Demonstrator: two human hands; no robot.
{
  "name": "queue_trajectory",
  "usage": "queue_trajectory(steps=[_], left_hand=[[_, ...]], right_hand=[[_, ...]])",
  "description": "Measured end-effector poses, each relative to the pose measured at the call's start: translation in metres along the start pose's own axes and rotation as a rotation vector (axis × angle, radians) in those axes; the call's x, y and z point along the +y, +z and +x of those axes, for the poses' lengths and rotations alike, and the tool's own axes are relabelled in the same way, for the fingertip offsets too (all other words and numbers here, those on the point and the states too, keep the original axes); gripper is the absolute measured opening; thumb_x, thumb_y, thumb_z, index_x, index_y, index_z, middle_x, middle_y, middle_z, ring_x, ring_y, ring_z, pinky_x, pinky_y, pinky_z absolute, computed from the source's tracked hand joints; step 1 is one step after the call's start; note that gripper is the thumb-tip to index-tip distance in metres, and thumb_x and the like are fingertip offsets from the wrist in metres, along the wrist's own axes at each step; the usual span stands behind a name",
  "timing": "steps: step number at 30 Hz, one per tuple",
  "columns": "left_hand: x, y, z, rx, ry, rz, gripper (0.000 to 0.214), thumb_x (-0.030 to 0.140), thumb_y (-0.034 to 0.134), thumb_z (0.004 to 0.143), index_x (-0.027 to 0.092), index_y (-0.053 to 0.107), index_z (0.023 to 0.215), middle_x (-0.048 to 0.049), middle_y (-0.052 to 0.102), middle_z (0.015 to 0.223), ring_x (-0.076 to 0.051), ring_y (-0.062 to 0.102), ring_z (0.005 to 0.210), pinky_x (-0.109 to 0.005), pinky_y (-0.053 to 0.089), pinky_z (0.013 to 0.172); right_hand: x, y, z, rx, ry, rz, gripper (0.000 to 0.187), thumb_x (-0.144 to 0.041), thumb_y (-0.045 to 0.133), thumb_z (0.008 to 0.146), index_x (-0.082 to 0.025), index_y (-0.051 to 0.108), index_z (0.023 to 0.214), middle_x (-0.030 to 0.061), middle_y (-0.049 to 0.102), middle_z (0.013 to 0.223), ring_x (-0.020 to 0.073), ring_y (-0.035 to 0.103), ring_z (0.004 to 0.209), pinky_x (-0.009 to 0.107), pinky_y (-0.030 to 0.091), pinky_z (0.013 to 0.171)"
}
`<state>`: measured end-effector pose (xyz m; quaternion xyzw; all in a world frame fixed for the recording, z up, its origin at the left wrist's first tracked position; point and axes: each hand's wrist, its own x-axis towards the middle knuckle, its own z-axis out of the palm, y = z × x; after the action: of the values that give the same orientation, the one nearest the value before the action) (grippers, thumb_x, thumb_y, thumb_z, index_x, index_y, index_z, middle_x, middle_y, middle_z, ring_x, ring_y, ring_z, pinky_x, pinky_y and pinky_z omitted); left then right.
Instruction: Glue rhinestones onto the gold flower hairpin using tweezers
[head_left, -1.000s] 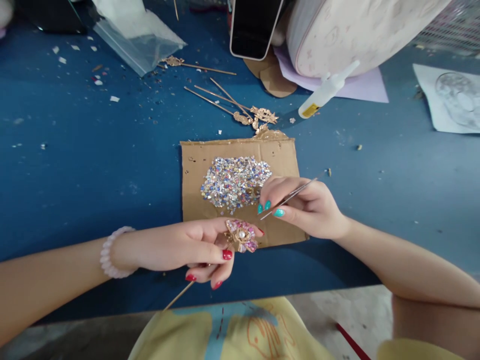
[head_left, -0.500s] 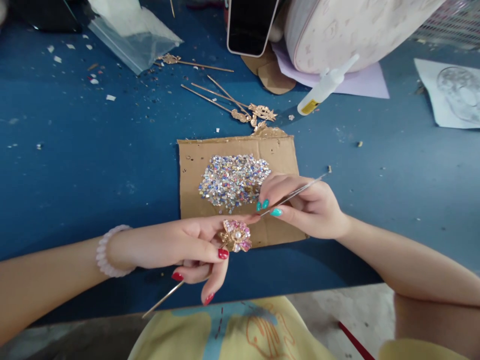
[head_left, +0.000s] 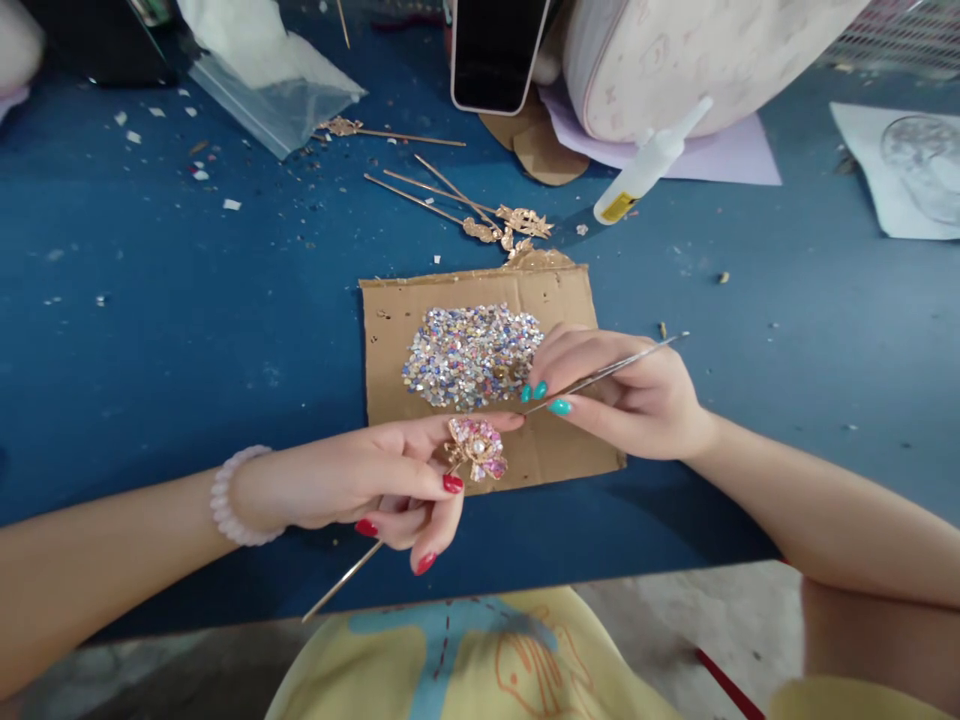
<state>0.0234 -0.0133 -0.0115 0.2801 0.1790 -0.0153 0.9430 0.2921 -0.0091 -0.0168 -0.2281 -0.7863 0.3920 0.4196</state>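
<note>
My left hand [head_left: 375, 485] pinches a gold hairpin [head_left: 475, 447] whose flower head is set with pink stones and a pearl; its thin stick runs out below my fingers toward the table edge. My right hand [head_left: 626, 395] grips slim metal tweezers [head_left: 607, 370], their tips pointing left at the flower, just above it. Both hands hover over a brown cardboard sheet [head_left: 570, 300] that carries a heap of small glittering stones [head_left: 471, 355].
Several bare gold hairpins [head_left: 480, 215] lie behind the cardboard. A white glue bottle [head_left: 649, 165], a phone [head_left: 499, 50], a pale pink bag [head_left: 697, 55], a clear plastic bag [head_left: 277, 95] and paper [head_left: 900, 180] sit at the back of the blue table [head_left: 150, 300], strewn with scraps.
My left hand turned the hairpin slightly, its stick swinging left. My right hand and the tweezers lifted a little up and right. The view shifted slightly.
</note>
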Motion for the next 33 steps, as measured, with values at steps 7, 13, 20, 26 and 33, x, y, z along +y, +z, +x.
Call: queue_trajectory(steps=[7, 13, 20, 26, 33], left_hand=[[-0.0005, -0.0022, -0.0009, -0.010, 0.021, -0.029, 0.072, 0.019, 0.051, 0.100, 0.018, 0.016, 0.163, 0.0031, 0.067, 0.066, -0.005, 0.027, 0.036, -0.019, 0.021, 0.039], [0.0005, -0.0002, -0.0028, 0.020, 0.009, -0.050, 0.071, 0.016, 0.049, 0.101, 0.017, 0.012, 0.162, 0.0032, 0.067, 0.067, -0.005, 0.027, 0.038, -0.019, 0.021, 0.040], [0.0001, 0.0000, -0.0014, 0.014, 0.034, -0.055, 0.069, 0.016, 0.050, 0.100, 0.016, 0.014, 0.160, 0.0039, 0.066, 0.066, -0.005, 0.024, 0.037, -0.018, 0.018, 0.039], [0.0002, 0.0004, -0.0033, 0.038, 0.043, -0.056, 0.071, 0.015, 0.049, 0.100, 0.015, 0.012, 0.160, 0.0040, 0.064, 0.065, -0.004, 0.024, 0.037, -0.017, 0.019, 0.039], [0.0002, 0.0009, -0.0025, 0.039, 0.043, -0.047, 0.066, 0.017, 0.050, 0.100, 0.017, 0.018, 0.159, 0.0040, 0.064, 0.064, -0.005, 0.026, 0.039, -0.017, 0.020, 0.039]], right_hand=[[0.0023, -0.0052, -0.0009, 0.017, -0.038, 0.002, 0.011, -0.011, 0.065, 0.093, -0.015, 0.068, 0.103, 0.0082, 0.073, 0.090, 0.0170, 0.068, 0.089, 0.038, 0.057, 0.084], [-0.0015, -0.0052, -0.0004, -0.003, -0.018, 0.034, 0.008, -0.011, 0.067, 0.093, -0.012, 0.068, 0.101, 0.0108, 0.073, 0.093, 0.0168, 0.069, 0.094, 0.037, 0.057, 0.089], [-0.0042, -0.0039, 0.0013, -0.020, 0.010, 0.071, 0.009, -0.014, 0.064, 0.095, -0.015, 0.067, 0.104, 0.0094, 0.073, 0.096, 0.0171, 0.071, 0.095, 0.037, 0.059, 0.088], [-0.0046, -0.0052, 0.0015, -0.009, 0.035, 0.108, 0.013, -0.008, 0.063, 0.093, -0.015, 0.068, 0.104, 0.0096, 0.073, 0.097, 0.0176, 0.071, 0.097, 0.038, 0.059, 0.090], [-0.0037, -0.0052, 0.0001, -0.009, 0.059, 0.145, 0.013, -0.009, 0.063, 0.093, -0.016, 0.068, 0.104, 0.0098, 0.075, 0.099, 0.0186, 0.072, 0.098, 0.039, 0.060, 0.090]])
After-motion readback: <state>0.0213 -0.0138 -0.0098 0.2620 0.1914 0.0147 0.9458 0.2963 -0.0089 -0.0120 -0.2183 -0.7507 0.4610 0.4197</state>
